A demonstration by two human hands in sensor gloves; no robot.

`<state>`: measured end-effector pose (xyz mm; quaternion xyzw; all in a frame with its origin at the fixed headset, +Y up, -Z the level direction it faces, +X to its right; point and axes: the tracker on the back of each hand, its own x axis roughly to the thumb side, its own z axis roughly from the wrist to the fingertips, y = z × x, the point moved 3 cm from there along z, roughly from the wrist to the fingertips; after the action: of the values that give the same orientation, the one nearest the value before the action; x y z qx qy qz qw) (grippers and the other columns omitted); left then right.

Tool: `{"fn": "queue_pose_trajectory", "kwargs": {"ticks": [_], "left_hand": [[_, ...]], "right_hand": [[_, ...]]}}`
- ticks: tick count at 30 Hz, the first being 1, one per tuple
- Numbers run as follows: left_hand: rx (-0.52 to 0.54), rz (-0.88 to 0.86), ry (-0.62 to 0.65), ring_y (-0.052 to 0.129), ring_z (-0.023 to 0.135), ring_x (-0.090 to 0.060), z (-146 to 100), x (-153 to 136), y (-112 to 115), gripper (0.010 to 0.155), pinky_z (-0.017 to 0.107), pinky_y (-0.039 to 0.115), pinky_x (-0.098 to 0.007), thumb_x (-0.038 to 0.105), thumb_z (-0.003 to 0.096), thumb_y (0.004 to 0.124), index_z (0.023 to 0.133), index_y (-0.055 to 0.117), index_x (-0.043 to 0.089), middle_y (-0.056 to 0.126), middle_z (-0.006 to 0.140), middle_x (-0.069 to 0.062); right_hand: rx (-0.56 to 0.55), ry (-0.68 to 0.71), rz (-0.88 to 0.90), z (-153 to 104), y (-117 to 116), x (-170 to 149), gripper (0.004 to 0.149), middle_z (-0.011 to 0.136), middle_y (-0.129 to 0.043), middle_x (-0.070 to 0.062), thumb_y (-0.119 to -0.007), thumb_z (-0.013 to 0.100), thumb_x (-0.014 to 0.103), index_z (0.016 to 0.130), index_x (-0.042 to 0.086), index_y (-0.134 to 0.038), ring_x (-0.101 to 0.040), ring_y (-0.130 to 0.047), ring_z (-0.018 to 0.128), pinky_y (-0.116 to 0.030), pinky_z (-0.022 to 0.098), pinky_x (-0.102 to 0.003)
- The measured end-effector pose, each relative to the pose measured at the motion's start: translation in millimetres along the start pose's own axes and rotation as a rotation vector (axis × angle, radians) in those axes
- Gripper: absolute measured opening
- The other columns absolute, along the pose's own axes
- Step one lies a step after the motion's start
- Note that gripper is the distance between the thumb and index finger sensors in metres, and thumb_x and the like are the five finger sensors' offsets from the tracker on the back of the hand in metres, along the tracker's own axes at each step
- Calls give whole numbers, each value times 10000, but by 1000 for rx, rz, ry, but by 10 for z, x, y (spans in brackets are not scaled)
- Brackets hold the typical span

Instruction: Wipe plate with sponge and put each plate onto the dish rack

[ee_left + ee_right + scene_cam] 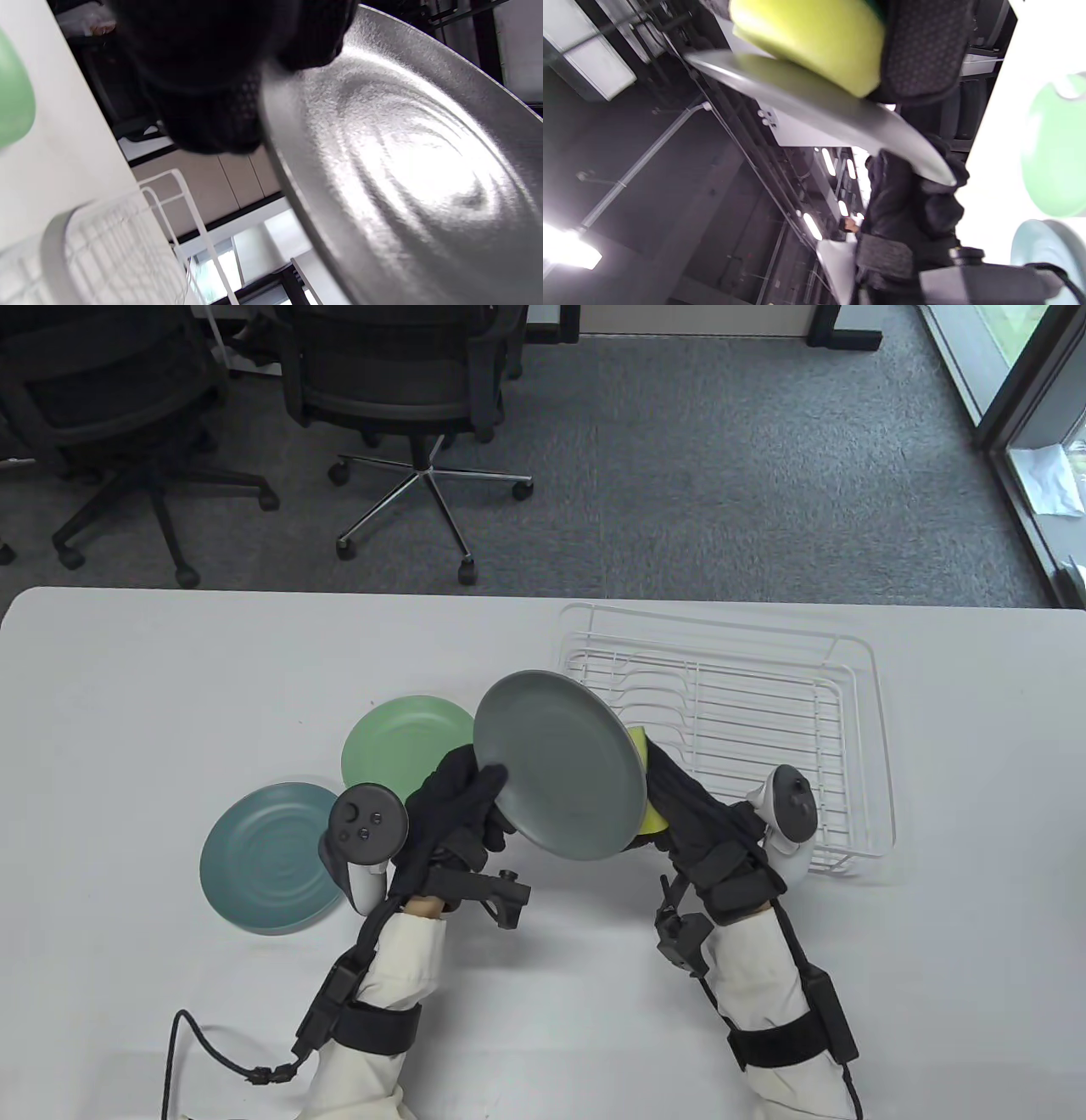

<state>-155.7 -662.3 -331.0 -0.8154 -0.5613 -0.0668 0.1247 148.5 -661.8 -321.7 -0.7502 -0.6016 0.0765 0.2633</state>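
Office carpet and chairs are showing beyond the white table (127,712). A grey plate (556,768), tilted, is being pinched by the left hand (454,814) just left of the dish rack (848,746); the sponge (652,814) is being pressed to its underside by the right hand (704,831), nearer the rack.
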Motion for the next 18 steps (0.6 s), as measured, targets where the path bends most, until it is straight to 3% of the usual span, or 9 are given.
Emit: {"fn": "queue_pose_trajectory", "kwargs": {"ticks": [4, 7, 9, 18], "left_hand": [[38, 31, 23, 1091, 422, -245, 112, 150, -92, 388, 184, 989, -148, 223, 539, 740, 899, 777, 82, 994, 684, -144], [44, 240, 125, 1084, 473, -264, 179, 316, -65, 386, 223, 997, -165, 212, 546, 721, 914, 747, 98, 967, 725, -147], [39, 382, 168, 1085, 495, -271, 233, 431, 12, 385, 239, 1000, -179, 212, 544, 722, 915, 746, 110, 966, 738, -142], [-47, 654, 213, 1085, 578, -332, 474, 782, 592, 392, 310, 1025, -241, 193, 556, 738, 937, 732, 104, 951, 799, -177]], "right_hand": [[-89, 72, 82, -111, 308, 133, 629, 1026, -590, -390, -473, 713, 359, 1186, 0, -266, -476, -764, 786, -768, 570, -473], [-136, 117, 132, -194, 480, 210, 628, 1034, -582, -384, -462, 718, 367, 1188, 7, -254, -467, -760, 796, -763, 579, -468], [-168, 147, 154, -259, 581, 269, 627, 1037, -579, -382, -457, 719, 369, 1190, 10, -250, -466, -758, 800, -763, 582, -465], [-173, 207, 195, -351, 665, 395, 625, 1053, -568, -367, -446, 723, 380, 1195, 28, -237, -452, -752, 822, -759, 596, -457]]}}
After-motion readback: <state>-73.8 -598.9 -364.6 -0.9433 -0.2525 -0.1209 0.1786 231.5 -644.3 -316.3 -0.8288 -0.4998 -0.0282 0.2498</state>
